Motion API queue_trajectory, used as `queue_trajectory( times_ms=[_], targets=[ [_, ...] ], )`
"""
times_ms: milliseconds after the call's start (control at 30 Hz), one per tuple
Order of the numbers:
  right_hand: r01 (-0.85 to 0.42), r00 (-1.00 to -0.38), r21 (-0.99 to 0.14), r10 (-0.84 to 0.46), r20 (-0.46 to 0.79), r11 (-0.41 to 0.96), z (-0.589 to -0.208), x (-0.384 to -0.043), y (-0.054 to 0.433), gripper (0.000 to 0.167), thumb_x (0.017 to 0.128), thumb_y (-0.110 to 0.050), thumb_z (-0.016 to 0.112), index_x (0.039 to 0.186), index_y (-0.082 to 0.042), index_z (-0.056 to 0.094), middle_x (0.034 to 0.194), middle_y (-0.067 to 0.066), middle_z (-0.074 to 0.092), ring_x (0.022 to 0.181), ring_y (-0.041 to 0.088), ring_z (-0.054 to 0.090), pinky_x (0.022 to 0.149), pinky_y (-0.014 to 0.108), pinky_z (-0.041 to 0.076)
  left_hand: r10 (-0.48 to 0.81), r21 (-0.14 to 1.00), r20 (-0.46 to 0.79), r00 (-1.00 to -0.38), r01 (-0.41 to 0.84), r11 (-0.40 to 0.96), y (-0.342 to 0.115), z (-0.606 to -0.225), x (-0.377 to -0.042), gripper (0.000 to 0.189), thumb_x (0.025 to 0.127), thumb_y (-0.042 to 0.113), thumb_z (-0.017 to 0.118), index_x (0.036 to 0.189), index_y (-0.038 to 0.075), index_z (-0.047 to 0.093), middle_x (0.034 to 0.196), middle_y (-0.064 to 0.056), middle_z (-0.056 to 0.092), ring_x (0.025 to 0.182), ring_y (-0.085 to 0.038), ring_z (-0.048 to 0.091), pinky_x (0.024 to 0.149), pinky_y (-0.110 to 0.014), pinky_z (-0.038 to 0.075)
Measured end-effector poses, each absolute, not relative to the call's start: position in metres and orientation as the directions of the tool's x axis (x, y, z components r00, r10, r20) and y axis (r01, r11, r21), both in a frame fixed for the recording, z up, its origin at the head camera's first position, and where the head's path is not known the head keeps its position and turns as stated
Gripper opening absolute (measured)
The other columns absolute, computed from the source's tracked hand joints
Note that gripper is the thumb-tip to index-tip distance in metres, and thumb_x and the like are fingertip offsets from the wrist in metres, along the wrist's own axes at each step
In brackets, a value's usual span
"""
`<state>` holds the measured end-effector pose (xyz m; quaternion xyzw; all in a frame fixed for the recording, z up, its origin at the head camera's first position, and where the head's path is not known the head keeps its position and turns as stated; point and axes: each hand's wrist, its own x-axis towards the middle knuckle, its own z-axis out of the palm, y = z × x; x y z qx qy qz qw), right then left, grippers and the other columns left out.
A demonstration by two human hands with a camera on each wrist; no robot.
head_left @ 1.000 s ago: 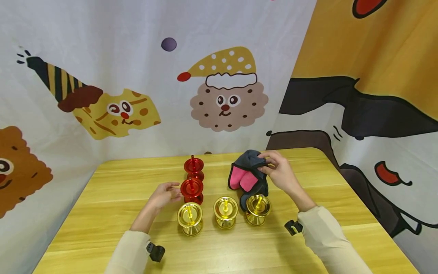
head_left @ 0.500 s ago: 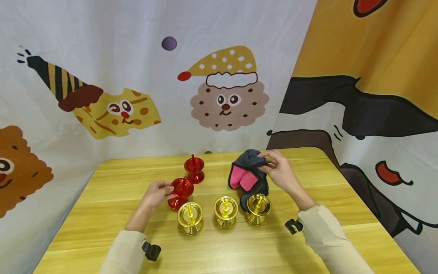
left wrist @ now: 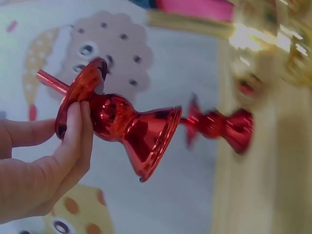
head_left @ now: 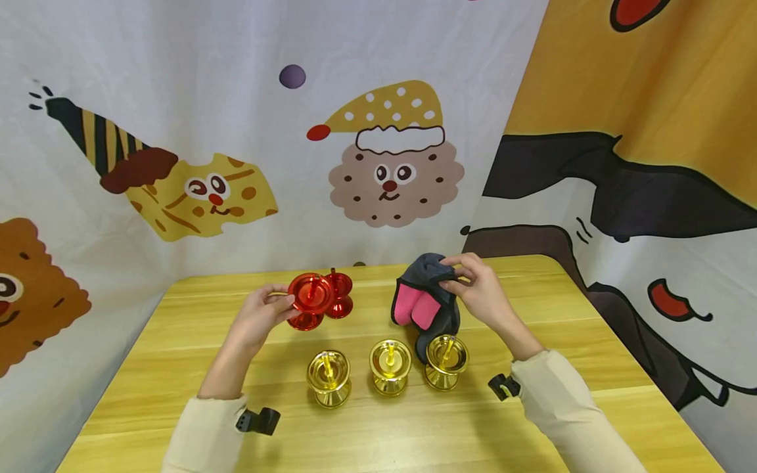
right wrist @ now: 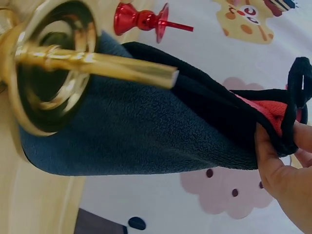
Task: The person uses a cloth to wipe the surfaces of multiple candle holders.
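My left hand (head_left: 260,314) pinches the dish rim of a shiny red candle holder (head_left: 311,293), thumb on one side and fingers on the other. The left wrist view shows this red candle holder (left wrist: 146,134) whole, with its thin stem and flared foot. Behind it stands a second red candle holder (head_left: 340,305), partly covered in the head view. My right hand (head_left: 481,292) pinches the upper edge of a dark blue-grey cloth (head_left: 428,272) with pink fabric showing inside. The right wrist view shows a dark loop at the cloth's corner (right wrist: 297,83), by the fingers.
Three gold candle holders stand in a row nearer me: the left one (head_left: 328,378), the middle one (head_left: 390,368) and the right one (head_left: 446,364), which overlaps the cloth's lower end. A printed curtain (head_left: 236,66) hangs behind the wooden table (head_left: 195,341).
My left hand has taken hold of the nearer red candle holder and moved it left, then up and away from me. My right hand has lifted the cloth's edge slightly.
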<state>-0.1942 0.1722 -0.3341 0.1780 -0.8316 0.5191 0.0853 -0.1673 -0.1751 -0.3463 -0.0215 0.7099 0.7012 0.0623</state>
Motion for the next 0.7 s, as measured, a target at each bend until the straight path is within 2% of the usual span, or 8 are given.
queue_trajectory(
  times_ms=[200,367,533,700],
  targets=[
    [-0.436,-0.897,-0.843,-0.226,0.380,0.315,-0.322,-0.188,0.160,0.030,0.079,0.013,0.063,0.107,0.006,0.058,0.104,0.016,0.046,0.089,0.028,0.057,0.082,0.028,0.049,0.073,0.999,-0.047,-0.996,-0.047,0.003,-0.152,-0.318,-0.162,0.027,0.094,-0.003,0.042,0.117,-0.017,0.037,0.099,-0.017,0.047,0.081,-0.011,0.057,0.079,-0.021,0.049],
    [-0.517,-0.848,-0.821,-0.275,0.453,0.241,-0.314,-0.179,0.149,0.033,0.076,0.017,0.062,0.107,0.007,0.058,0.104,0.015,0.048,0.083,0.020,0.055,0.078,0.023,0.050,0.110,0.998,-0.021,-0.994,-0.027,-0.060,-0.125,-0.307,-0.155,0.023,0.093,-0.006,0.041,0.114,-0.016,0.040,0.101,-0.018,0.046,0.079,-0.013,0.059,0.078,-0.023,0.050],
    [-0.601,-0.776,-0.785,-0.347,0.527,0.152,-0.311,-0.168,0.138,0.036,0.074,0.022,0.060,0.107,0.009,0.057,0.105,0.017,0.050,0.083,0.021,0.052,0.076,0.025,0.051,0.129,0.993,-0.012,-0.992,-0.027,-0.118,-0.104,-0.307,-0.150,0.022,0.093,-0.006,0.042,0.113,-0.015,0.042,0.100,-0.018,0.047,0.078,-0.015,0.060,0.077,-0.025,0.051],
    [-0.616,-0.746,-0.782,-0.394,0.538,0.099,-0.312,-0.161,0.130,0.040,0.074,0.024,0.059,0.111,0.010,0.055,0.108,0.019,0.049,0.087,0.022,0.053,0.078,0.030,0.052,0.122,0.992,-0.019,-0.992,-0.033,-0.118,-0.092,-0.309,-0.146,0.024,0.093,-0.006,0.043,0.115,-0.014,0.044,0.097,-0.018,0.047,0.079,-0.018,0.059,0.076,-0.027,0.052]
  ],
)
